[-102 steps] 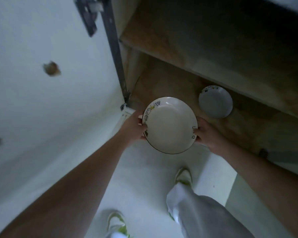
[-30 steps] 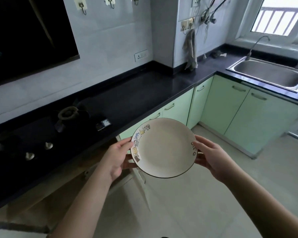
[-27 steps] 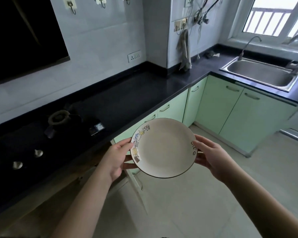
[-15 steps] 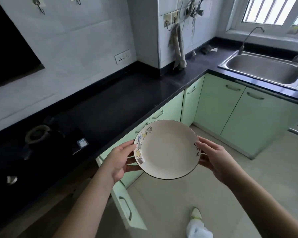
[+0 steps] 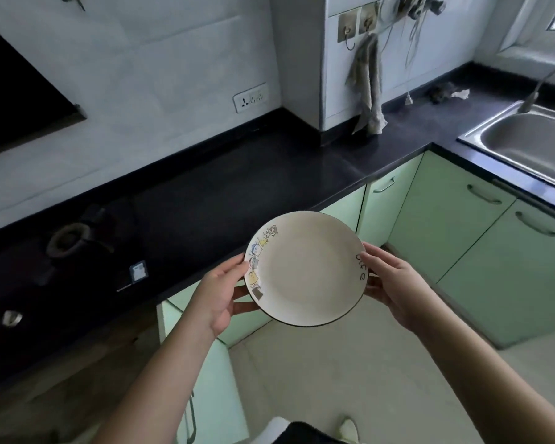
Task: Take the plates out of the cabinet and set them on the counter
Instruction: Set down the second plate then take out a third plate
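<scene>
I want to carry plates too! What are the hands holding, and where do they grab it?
A white plate, by its rim: left hand on the left edge, right hand on the right.

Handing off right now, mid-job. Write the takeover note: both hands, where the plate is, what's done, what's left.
Left hand: grips the left rim of the round white plate with cartoon prints and a dark edge.
Right hand: grips its right rim.
Plate: in the air, roughly level, at the front edge of the black stone counter, not touching it.
Done: this plate is out of the cabinet.
Left: set it on the counter. The cabinet's inside isn't in view; check for more plates.
</scene>
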A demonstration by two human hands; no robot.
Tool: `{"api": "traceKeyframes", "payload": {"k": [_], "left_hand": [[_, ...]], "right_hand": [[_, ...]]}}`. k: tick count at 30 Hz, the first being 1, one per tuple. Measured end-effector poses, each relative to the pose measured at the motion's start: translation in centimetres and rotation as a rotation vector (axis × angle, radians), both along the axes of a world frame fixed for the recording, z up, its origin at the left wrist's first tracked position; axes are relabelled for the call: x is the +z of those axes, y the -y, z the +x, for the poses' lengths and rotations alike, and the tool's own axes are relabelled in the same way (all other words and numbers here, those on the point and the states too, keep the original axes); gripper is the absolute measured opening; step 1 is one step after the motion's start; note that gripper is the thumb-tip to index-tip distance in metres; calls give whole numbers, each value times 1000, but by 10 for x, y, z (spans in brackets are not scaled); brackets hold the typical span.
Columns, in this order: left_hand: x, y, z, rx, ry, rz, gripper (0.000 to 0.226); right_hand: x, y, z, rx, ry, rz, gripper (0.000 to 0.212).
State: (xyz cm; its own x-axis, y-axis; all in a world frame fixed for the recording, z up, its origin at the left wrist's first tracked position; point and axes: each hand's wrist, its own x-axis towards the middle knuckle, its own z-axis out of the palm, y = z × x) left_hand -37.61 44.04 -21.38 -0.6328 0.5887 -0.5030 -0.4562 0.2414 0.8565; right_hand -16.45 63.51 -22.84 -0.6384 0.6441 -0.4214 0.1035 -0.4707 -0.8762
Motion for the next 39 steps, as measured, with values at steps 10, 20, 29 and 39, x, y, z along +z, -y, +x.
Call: {"api": "traceKeyframes", "payload": {"k": [10,20,29,39], "left_hand": [[-22,16,-67,217,18,-27,20],[-34,32,-184,327,1,7,24],[-63,22,-263,394,80,-45,23],[-98,-12,-318,608,165,-205,25]], "right_hand": [[-21,-25,-110,263,55,-39,26],[-29,-37,-268,512,129,71,31],[-55,-52,-362,581,178,46,31],[-92,-93,-472,783,293,52,29]]}}
